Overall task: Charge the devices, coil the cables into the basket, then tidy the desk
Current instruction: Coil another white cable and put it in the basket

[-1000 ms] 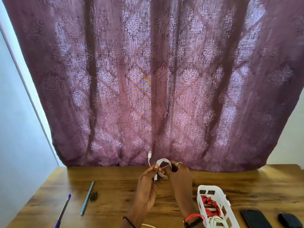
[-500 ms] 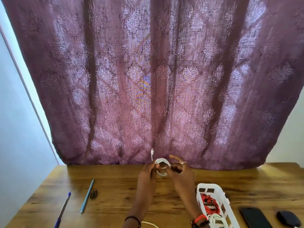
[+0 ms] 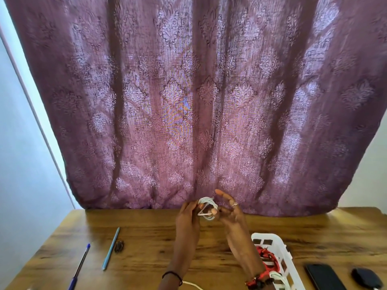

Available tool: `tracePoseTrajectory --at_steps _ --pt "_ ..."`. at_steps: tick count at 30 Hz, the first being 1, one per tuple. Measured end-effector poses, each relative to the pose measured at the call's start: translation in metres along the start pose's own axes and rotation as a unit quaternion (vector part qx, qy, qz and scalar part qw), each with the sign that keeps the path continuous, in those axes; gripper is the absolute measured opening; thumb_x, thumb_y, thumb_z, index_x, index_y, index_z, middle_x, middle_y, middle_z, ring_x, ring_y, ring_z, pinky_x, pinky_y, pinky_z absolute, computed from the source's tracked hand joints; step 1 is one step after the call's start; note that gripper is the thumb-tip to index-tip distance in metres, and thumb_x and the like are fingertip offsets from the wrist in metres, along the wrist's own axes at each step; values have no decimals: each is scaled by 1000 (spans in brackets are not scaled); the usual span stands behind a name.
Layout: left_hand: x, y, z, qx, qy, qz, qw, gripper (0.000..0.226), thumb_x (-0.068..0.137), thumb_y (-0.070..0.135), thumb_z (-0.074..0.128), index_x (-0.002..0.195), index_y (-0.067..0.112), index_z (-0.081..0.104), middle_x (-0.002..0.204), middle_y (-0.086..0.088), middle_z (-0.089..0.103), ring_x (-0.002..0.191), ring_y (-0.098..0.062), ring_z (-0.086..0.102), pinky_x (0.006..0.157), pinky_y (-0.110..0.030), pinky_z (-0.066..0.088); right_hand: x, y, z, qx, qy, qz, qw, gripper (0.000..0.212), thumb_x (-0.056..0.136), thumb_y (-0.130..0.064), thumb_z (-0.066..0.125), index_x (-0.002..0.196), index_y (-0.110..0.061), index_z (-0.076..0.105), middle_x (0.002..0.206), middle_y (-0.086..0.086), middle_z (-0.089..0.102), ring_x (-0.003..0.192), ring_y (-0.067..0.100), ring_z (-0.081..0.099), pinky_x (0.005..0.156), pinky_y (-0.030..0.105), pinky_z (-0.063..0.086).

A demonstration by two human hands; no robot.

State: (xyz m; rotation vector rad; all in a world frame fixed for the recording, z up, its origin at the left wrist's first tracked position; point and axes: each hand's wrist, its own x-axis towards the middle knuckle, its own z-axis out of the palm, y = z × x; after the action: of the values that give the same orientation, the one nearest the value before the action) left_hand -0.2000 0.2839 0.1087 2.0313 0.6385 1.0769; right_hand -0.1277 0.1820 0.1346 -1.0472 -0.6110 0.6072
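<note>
Above the far middle of the wooden desk (image 3: 146,237) I hold a small coil of white cable (image 3: 207,208) between both hands. My left hand (image 3: 187,218) grips the coil's left side. My right hand (image 3: 229,214) pinches its right side with thumb and a finger, the other fingers spread upward. A white slotted basket (image 3: 276,245) stands at the right front, with a red cable (image 3: 269,259) and a white cable (image 3: 277,277) coiled inside. A dark phone (image 3: 323,276) and a dark rounded device (image 3: 364,279) lie to the basket's right.
A dark blue pen (image 3: 80,265), a light blue pen (image 3: 111,248) and a small dark clip (image 3: 119,245) lie on the left of the desk. Another white cable (image 3: 191,284) runs along the front edge. A purple patterned curtain (image 3: 199,101) hangs behind the desk.
The loose plug end that stuck up above the coil is no longer sticking out. Both hands have moved slightly away from me, and my right fingers have spread open above the coil.
</note>
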Motion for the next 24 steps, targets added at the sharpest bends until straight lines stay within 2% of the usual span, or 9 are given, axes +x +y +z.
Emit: tracePoseTrajectory --at_steps 2,6,8,10,12,16,19,21,24 --pt "-1 0 1 -19 -15 -1 1000 24 83 4 51 99 2 68 92 -5 64 78 -5 56 68 -3 37 4 1 -2 39 -1 13 999 89 38 -30 92 118 -14 57 91 8 73 82 18 68 70 22 55" --pt "2 -3 -3 -59 -31 -3 998 20 85 1 59 99 9 70 84 9 66 77 12 59 66 -3 40 8 5 -7 13 -2 23 1000 96 30 -26 92 118 -15 55 106 9 67 93 23 63 74 29 53" --pt "6 -6 -5 -75 -31 -1 997 23 83 -1 61 100 10 70 84 13 68 76 15 59 69 -7 44 6 3 -9 -43 -10 28 999 91 36 -11 84 121 -18 51 108 15 65 93 23 61 71 27 53" --pt "9 -7 -8 -81 -29 -15 996 19 85 6 63 100 14 71 84 12 69 73 11 60 68 -14 46 4 -1 -11 -114 -22 39 993 74 55 5 73 120 -20 49 103 16 68 87 20 62 64 23 51" --pt "10 -8 -10 -92 -22 -27 995 15 86 17 62 99 17 70 80 13 70 72 3 62 67 -19 47 4 -3 -11 -181 -21 43 982 60 70 17 63 119 -18 51 101 14 70 87 18 64 67 21 51" --pt "11 -12 -14 -91 -28 -53 994 10 89 15 60 93 22 67 71 6 69 63 0 58 61 -21 45 4 -11 -14 -270 -21 57 961 39 78 5 68 109 -17 60 94 -1 73 87 9 68 72 18 52" --pt "11 -14 -14 -83 -36 -47 995 8 90 16 58 91 16 66 64 5 63 57 0 50 57 -22 40 5 -17 -17 -384 5 63 921 22 77 -9 73 97 -16 68 83 -12 68 77 1 64 67 1 43" --pt "10 -14 -12 -108 -41 -61 991 10 90 15 59 83 19 65 59 6 58 54 1 46 55 -22 38 6 -18 -17 -448 52 60 891 14 75 -19 76 88 -14 73 74 -9 64 66 -7 55 57 -2 37" --pt "7 -11 -7 -179 -49 -106 977 9 88 18 61 80 18 66 69 -6 68 64 -6 52 61 -32 44 7 -16 -18 -471 108 67 873 20 76 -25 74 88 -8 74 70 1 64 58 4 52 51 7 35"
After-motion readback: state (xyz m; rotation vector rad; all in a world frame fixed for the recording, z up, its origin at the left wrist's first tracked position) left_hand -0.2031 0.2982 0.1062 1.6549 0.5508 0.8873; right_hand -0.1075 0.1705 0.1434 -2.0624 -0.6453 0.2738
